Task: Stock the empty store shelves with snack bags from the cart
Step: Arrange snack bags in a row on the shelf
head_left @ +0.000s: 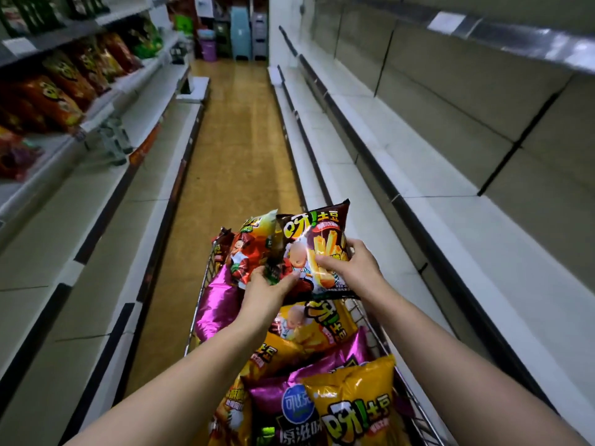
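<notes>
A wire cart in the aisle is heaped with snack bags: yellow, magenta and orange ones. Above its far end my right hand grips a dark brown potato-stick bag by its lower right part. My left hand holds a red and green bag at its lower edge, with the thumb against the brown bag. Both bags are lifted off the pile and overlap. Bare white shelves run along the right side.
The left shelving carries orange, red and green snack bags on its upper tiers; its lower tiers are bare. A wooden floor runs down the narrow aisle to plastic bins and stools at the far end.
</notes>
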Tool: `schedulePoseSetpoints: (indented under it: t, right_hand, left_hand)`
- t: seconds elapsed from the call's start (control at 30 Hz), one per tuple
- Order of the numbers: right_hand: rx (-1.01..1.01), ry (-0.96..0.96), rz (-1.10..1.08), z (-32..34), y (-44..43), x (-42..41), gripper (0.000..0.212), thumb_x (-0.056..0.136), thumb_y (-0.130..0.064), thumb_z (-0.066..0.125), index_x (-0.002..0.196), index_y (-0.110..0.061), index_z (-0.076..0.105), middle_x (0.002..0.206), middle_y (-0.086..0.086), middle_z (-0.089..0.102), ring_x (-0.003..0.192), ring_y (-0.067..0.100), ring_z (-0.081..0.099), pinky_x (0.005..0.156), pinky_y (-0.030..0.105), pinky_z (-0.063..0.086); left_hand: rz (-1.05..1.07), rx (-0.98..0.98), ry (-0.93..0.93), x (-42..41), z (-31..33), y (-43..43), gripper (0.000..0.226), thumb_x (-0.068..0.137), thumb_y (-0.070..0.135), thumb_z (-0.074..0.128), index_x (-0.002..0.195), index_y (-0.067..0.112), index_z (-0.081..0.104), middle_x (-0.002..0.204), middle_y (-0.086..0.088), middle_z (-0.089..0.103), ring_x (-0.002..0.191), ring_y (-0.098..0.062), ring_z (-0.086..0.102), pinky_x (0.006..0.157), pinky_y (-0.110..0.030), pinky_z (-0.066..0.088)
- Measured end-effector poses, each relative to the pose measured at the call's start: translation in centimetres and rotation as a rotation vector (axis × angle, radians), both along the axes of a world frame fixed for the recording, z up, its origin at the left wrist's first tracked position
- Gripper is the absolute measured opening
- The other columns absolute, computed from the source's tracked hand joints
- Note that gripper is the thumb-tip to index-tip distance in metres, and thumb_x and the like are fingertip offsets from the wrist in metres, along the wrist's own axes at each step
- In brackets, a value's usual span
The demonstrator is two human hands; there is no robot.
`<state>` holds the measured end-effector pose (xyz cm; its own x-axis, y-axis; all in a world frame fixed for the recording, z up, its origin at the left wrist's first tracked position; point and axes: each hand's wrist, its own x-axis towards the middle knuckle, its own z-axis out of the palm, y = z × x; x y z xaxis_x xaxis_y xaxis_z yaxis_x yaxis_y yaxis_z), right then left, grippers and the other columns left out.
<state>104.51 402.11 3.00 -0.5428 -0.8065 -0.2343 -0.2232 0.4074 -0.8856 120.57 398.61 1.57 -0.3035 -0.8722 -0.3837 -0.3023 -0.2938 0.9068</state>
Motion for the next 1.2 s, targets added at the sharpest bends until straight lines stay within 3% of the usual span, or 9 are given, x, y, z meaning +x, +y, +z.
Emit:
schedulePoseSetpoints:
  t: [0.13,0.23,0.37,0.5,0.57,0.87,0.97,1.07,1.2]
  right_hand:
    - [-0.169,-0.075,-0.034,4.5,3.8,0.3,0.068,0.072,-0.028,0.079,0.129,-0.018,0.041,0.114,0.005,0.062,0.098,0.024,0.065,0.087,0.045,0.055]
    - [-0.310,-0.085,-0.044,8.3,6.6,0.4,0.062,0.075,-0.022,0.076,0.127,-0.021,0.041,0.103,-0.005,0.061,0.096,0.020,0.066,0.083,0.040,0.056]
    - [-0.465,-0.039,-0.089,13.0,10.8,0.0,0.057,0.077,-0.020,0.075,0.125,-0.022,0.043,0.106,-0.005,0.063,0.092,0.014,0.067,0.073,0.027,0.058]
    - [-0.580,0.050,-0.175,17.1,16.1,-1.1,0.064,0.075,-0.020,0.076,0.129,-0.023,0.042,0.110,-0.004,0.062,0.097,0.015,0.066,0.081,0.033,0.057]
    - [-0.627,0.106,-0.209,19.0,19.2,-1.8,0.067,0.075,-0.020,0.076,0.131,-0.022,0.040,0.112,-0.007,0.060,0.098,0.010,0.064,0.081,0.028,0.056]
    - [-0.718,0.338,-0.400,25.2,33.0,-2.3,0.060,0.074,-0.026,0.078,0.123,-0.028,0.043,0.106,-0.015,0.061,0.099,0.008,0.064,0.087,0.035,0.055]
    - [-0.706,0.425,-0.521,26.5,38.4,-2.0,0.064,0.074,-0.033,0.076,0.128,-0.026,0.042,0.096,-0.023,0.056,0.089,-0.003,0.062,0.077,0.021,0.054]
    - [-0.644,0.544,-0.638,27.6,43.4,-1.7,0.046,0.076,-0.038,0.072,0.108,-0.033,0.040,0.087,-0.029,0.050,0.078,-0.012,0.055,0.070,0.009,0.046]
    - [-0.564,0.583,-0.789,29.0,48.1,-2.1,0.050,0.076,-0.045,0.070,0.113,-0.030,0.040,0.097,-0.017,0.056,0.095,0.007,0.061,0.086,0.030,0.052]
  left_hand:
    - [-0.106,-0.029,0.183,-0.3,4.0,1.8,0.084,0.079,0.048,0.065,0.145,0.014,0.026,0.136,-0.002,0.046,0.117,-0.017,0.052,0.088,-0.020,0.044]
    - [-0.187,-0.064,0.318,-0.9,7.2,3.3,0.086,0.069,0.051,0.068,0.141,0.016,0.035,0.129,-0.002,0.057,0.108,-0.015,0.061,0.088,-0.027,0.050]
    - [-0.270,-0.147,0.445,-2.4,11.7,5.5,0.074,0.067,0.043,0.071,0.132,0.017,0.046,0.117,-0.004,0.065,0.101,-0.016,0.067,0.092,-0.032,0.052]
    - [-0.378,-0.204,0.554,-4.6,15.7,9.2,0.064,0.068,0.036,0.068,0.126,0.019,0.047,0.114,-0.004,0.066,0.095,-0.014,0.069,0.076,-0.020,0.055]
    - [-0.412,-0.225,0.599,-5.9,17.5,11.8,0.066,0.068,0.036,0.068,0.128,0.018,0.047,0.114,-0.005,0.066,0.096,-0.016,0.068,0.078,-0.022,0.055]
    - [-0.612,-0.342,0.743,-9.3,24.2,23.6,0.054,0.069,0.033,0.065,0.120,0.016,0.057,0.093,0.002,0.073,0.082,-0.007,0.070,0.063,-0.012,0.052]
    - [-0.721,-0.341,0.763,-10.6,25.9,27.5,0.050,0.066,0.036,0.066,0.113,0.021,0.060,0.090,0.007,0.074,0.081,-0.006,0.070,0.063,-0.012,0.052]
    - [-0.858,-0.341,0.748,-12.4,27.5,31.1,0.046,0.068,0.035,0.068,0.111,0.020,0.062,0.094,0.004,0.074,0.084,-0.009,0.071,0.065,-0.014,0.053]
    - [-1.027,-0.344,0.690,-15.4,29.3,34.8,0.037,0.081,0.033,0.066,0.114,0.017,0.062,0.101,0.001,0.073,0.091,-0.013,0.070,0.075,-0.020,0.053]
